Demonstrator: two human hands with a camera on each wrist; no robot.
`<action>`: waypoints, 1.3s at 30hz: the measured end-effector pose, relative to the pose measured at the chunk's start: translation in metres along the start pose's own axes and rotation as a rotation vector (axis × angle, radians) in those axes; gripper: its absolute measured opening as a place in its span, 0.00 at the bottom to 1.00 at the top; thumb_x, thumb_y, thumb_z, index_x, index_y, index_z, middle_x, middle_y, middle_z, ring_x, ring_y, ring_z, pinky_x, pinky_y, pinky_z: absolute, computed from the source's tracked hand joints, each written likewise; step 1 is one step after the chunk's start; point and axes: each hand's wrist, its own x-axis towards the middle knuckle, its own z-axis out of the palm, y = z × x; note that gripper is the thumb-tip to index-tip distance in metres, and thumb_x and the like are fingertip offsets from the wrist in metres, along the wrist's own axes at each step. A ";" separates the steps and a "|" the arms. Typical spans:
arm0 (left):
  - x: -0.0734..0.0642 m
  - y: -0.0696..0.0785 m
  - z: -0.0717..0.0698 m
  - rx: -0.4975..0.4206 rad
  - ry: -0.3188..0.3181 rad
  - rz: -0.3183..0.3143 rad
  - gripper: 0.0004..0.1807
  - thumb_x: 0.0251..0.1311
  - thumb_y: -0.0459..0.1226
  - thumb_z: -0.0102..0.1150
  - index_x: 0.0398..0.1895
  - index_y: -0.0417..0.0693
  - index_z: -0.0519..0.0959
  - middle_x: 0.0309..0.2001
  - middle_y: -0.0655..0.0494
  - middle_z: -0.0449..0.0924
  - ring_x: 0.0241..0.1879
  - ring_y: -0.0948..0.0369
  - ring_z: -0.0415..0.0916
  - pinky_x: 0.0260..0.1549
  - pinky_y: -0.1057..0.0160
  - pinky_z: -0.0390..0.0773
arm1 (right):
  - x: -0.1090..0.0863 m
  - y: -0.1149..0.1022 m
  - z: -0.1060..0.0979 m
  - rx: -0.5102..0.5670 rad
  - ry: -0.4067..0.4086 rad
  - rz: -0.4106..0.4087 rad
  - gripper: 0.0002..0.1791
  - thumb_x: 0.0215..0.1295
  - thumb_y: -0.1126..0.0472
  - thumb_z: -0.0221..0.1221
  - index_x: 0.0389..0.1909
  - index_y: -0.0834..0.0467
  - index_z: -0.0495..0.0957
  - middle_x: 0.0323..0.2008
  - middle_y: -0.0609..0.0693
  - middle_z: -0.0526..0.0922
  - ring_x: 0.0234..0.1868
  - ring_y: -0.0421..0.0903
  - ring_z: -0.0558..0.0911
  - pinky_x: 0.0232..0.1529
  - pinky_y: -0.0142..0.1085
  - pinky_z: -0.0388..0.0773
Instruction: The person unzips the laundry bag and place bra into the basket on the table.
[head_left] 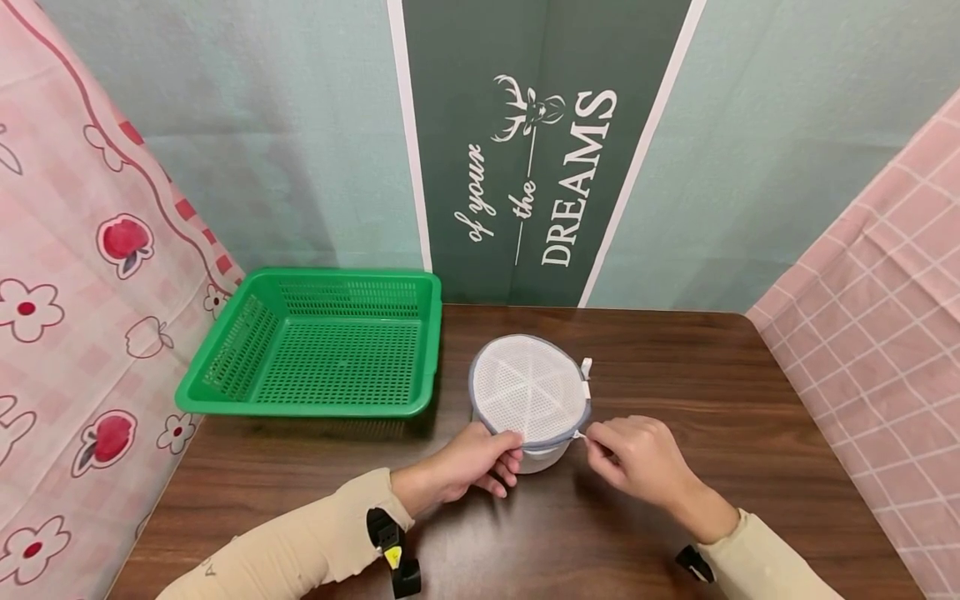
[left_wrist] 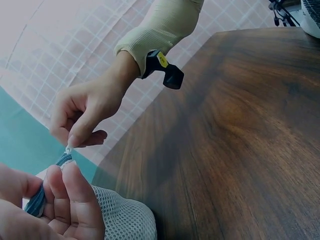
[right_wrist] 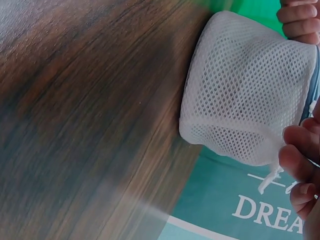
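Observation:
A round white mesh laundry bag [head_left: 525, 387] with a blue-grey zipped edge stands on the wooden table, its flat top facing up. My left hand [head_left: 474, 462] grips the near edge of that top, thumb above and fingers below. At the near right edge, my right hand [head_left: 637, 460] pinches the small white zipper pull [head_left: 578, 434]. In the left wrist view the blue zipper edge [left_wrist: 36, 202] runs between the left thumb and fingers toward the pull. The right wrist view shows the bag's mesh side wall [right_wrist: 240, 90] standing tall, with a short white loop [right_wrist: 269, 181] hanging off it.
A green plastic basket [head_left: 431, 350] with slotted walls stands at the back left, close to the bag. Wooden tabletop [head_left: 697, 375] extends to the right. Patterned cloths hang around the table, including a green one [head_left: 480, 50] with white lettering behind.

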 end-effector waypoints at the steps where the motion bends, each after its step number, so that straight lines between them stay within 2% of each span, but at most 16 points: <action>1: 0.000 0.000 0.000 0.002 0.001 -0.001 0.13 0.69 0.40 0.55 0.30 0.39 0.78 0.22 0.57 0.75 0.19 0.66 0.75 0.15 0.72 0.78 | 0.000 0.001 0.000 -0.003 -0.003 0.007 0.13 0.64 0.57 0.49 0.19 0.47 0.68 0.15 0.36 0.63 0.17 0.34 0.62 0.17 0.29 0.60; 11: -0.001 0.001 -0.001 0.007 0.000 -0.005 0.13 0.69 0.40 0.54 0.30 0.39 0.78 0.21 0.57 0.75 0.19 0.66 0.75 0.15 0.73 0.78 | -0.003 0.007 -0.002 -0.035 -0.009 0.046 0.10 0.61 0.58 0.49 0.21 0.47 0.70 0.15 0.35 0.63 0.17 0.33 0.62 0.16 0.31 0.62; 18: -0.001 0.001 -0.001 0.010 -0.002 -0.012 0.13 0.69 0.39 0.54 0.29 0.40 0.77 0.21 0.57 0.75 0.19 0.65 0.75 0.15 0.72 0.78 | -0.006 0.011 -0.003 -0.067 -0.004 0.122 0.09 0.60 0.58 0.49 0.21 0.47 0.71 0.15 0.34 0.64 0.17 0.34 0.63 0.15 0.31 0.61; 28: -0.001 0.001 -0.002 0.011 -0.006 -0.020 0.12 0.67 0.38 0.55 0.28 0.40 0.76 0.20 0.57 0.74 0.19 0.65 0.75 0.15 0.72 0.78 | -0.008 0.019 -0.002 -0.075 -0.013 0.187 0.09 0.60 0.57 0.49 0.20 0.47 0.71 0.14 0.35 0.64 0.16 0.34 0.61 0.15 0.28 0.57; 39: 0.001 0.000 -0.003 0.030 -0.002 -0.022 0.11 0.66 0.39 0.54 0.27 0.42 0.76 0.20 0.57 0.74 0.20 0.65 0.75 0.16 0.72 0.78 | -0.008 0.021 0.003 -0.083 0.017 0.202 0.09 0.60 0.58 0.50 0.21 0.47 0.71 0.14 0.37 0.66 0.16 0.34 0.61 0.14 0.28 0.55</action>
